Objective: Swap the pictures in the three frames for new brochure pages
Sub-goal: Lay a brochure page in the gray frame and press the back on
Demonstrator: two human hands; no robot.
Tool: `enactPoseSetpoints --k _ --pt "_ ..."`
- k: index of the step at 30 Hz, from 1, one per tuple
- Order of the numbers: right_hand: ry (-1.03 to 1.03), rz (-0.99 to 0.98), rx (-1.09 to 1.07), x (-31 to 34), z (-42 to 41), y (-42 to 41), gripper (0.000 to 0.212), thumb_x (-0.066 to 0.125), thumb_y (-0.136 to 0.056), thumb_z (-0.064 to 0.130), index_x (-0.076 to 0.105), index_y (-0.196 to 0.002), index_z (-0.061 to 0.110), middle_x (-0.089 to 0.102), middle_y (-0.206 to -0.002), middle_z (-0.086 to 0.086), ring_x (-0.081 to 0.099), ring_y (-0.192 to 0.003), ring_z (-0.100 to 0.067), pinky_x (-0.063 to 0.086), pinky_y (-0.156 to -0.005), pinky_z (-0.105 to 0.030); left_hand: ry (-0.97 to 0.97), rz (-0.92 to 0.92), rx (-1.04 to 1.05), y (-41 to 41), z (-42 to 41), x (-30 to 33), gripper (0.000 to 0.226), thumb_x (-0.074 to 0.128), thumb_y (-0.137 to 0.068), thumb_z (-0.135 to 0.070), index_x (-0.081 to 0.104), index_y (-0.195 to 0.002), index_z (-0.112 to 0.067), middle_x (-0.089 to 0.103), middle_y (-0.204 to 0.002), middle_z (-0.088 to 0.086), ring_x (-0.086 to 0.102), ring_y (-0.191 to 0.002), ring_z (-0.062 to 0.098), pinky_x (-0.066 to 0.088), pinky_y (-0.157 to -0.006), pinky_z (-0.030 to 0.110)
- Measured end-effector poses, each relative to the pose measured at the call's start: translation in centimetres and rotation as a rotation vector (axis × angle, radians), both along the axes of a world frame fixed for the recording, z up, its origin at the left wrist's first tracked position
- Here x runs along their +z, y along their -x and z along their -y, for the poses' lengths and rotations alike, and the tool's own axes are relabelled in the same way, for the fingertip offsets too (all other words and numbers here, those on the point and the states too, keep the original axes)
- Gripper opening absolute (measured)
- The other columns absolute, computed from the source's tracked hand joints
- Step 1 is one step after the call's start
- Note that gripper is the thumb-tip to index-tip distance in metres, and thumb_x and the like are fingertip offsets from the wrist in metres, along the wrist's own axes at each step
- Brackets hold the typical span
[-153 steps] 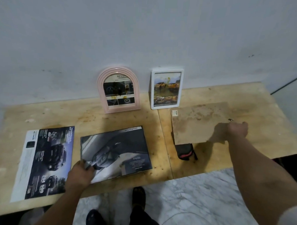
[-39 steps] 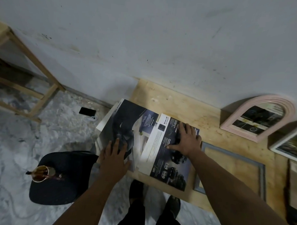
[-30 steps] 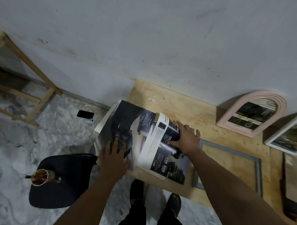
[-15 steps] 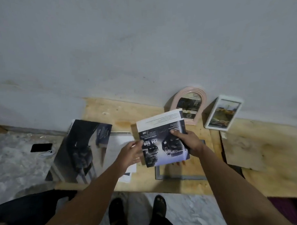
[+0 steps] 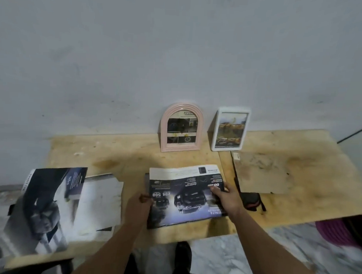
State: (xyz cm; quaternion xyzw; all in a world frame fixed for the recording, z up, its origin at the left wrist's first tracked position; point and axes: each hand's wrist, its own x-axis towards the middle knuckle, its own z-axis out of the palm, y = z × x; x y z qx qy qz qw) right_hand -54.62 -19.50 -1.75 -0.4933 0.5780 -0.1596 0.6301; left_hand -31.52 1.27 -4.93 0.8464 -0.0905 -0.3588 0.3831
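Note:
A dark brochure page (image 5: 184, 194) with car pictures lies flat near the table's front edge, covering the grey frame; only a sliver of that frame shows at the page's left edge. My left hand (image 5: 137, 205) pinches the page's left edge. My right hand (image 5: 227, 197) presses on its right side. A pink arched frame (image 5: 181, 127) and a white rectangular frame (image 5: 230, 128) lean against the wall behind, each with a picture inside. The brochure booklet (image 5: 44, 210) lies at the left, overhanging the table edge.
A brown backing board (image 5: 263, 172) lies to the right, with a black-and-red object (image 5: 250, 200) under its front edge. A pale sheet (image 5: 100, 199) lies beside the booklet. The wooden table (image 5: 124, 155) ends just before my feet. A purple item (image 5: 332, 232) sits lower right.
The page was picked off the left pile, carried right in both hands, and now lies flat over the grey frame. My view has swung from the table's left end to the middle.

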Motion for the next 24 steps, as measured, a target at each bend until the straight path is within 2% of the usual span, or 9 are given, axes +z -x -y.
enactPoseSetpoints --k 2,5,8,10,13,17,21,24 --pt "0.077 -0.153 0.042 -2.1 0.9 0.7 0.044 0.086 -0.081 0.013 0.065 -0.119 0.008 0.078 -0.102 -0.012 0.076 -0.088 -0.025 0.063 -0.076 -0.036 -0.110 0.115 -0.070 1.0 0.0 -0.7 0.010 0.072 -0.089 -0.016 0.063 -0.088 -0.019 0.069 -0.083 0.001 0.066 -0.078 0.022 0.050 -0.067 0.034" --pt "0.147 -0.272 0.124 -4.8 1.4 1.0 0.052 0.089 -0.078 0.020 0.062 -0.122 0.019 0.077 -0.108 -0.002 0.074 -0.091 -0.019 0.061 -0.084 -0.045 -0.152 0.197 -0.075 2.1 0.2 -1.5 0.011 0.070 -0.093 -0.016 0.062 -0.098 -0.021 0.066 -0.088 -0.001 0.064 -0.080 0.023 0.045 -0.067 0.034" --pt "0.261 -0.364 0.224 -5.2 1.3 0.9 0.048 0.083 -0.084 0.021 0.059 -0.126 0.027 0.072 -0.109 0.008 0.070 -0.092 -0.013 0.057 -0.079 -0.031 -0.148 0.274 -0.099 2.6 0.5 -2.0 0.008 0.066 -0.093 -0.027 0.061 -0.099 -0.026 0.065 -0.089 -0.001 0.064 -0.085 0.026 0.044 -0.070 0.034" --pt "0.354 -0.418 0.293 -5.2 1.3 0.8 0.047 0.078 -0.088 0.021 0.059 -0.129 0.030 0.065 -0.116 0.005 0.066 -0.093 -0.011 0.053 -0.083 -0.026 -0.257 0.354 -0.228 2.5 0.2 -3.4 0.025 0.063 -0.088 -0.045 0.061 -0.106 -0.027 0.066 -0.100 0.002 0.065 -0.094 0.030 0.050 -0.073 0.038" --pt "0.436 -0.493 0.372 -6.1 1.3 0.5 0.051 0.073 -0.091 0.018 0.057 -0.138 0.028 0.050 -0.126 -0.001 0.063 -0.096 -0.017 0.051 -0.095 -0.029 -0.339 0.391 -0.336 2.6 -0.5 -4.7 0.055 0.067 -0.081 -0.058 0.055 -0.127 -0.030 0.059 -0.133 0.006 0.059 -0.118 0.036 0.058 -0.084 0.049" --pt "0.473 -0.528 0.402 -6.8 1.4 0.3 0.046 0.069 -0.094 0.020 0.059 -0.139 0.028 0.044 -0.126 0.000 0.061 -0.090 -0.016 0.056 -0.096 -0.036 -0.414 0.388 -0.472 2.8 -0.8 -4.4 0.093 0.065 -0.087 -0.065 0.030 -0.160 -0.019 0.032 -0.166 0.009 0.035 -0.145 0.039 0.046 -0.109 0.053" --pt "0.562 -0.650 0.537 -6.3 1.6 0.1 0.041 0.066 -0.096 0.036 0.058 -0.136 0.032 0.044 -0.126 0.000 0.052 -0.086 -0.013 0.055 -0.084 -0.033 -0.423 0.395 -0.513 3.1 -0.7 -4.4 0.100 0.061 -0.089 -0.068 0.017 -0.164 -0.020 0.019 -0.171 0.007 0.023 -0.151 0.036 0.037 -0.114 0.053" --pt "0.658 -0.767 0.649 -6.0 1.7 0.1 0.043 0.061 -0.095 0.050 0.055 -0.136 0.036 0.043 -0.124 0.000 0.049 -0.108 -0.020 0.052 -0.088 -0.037 -0.445 0.413 -0.550 3.3 -0.7 -4.2 0.098 0.059 -0.092 -0.067 0.011 -0.165 -0.022 0.013 -0.172 0.006 0.018 -0.153 0.034 0.033 -0.117 0.054"
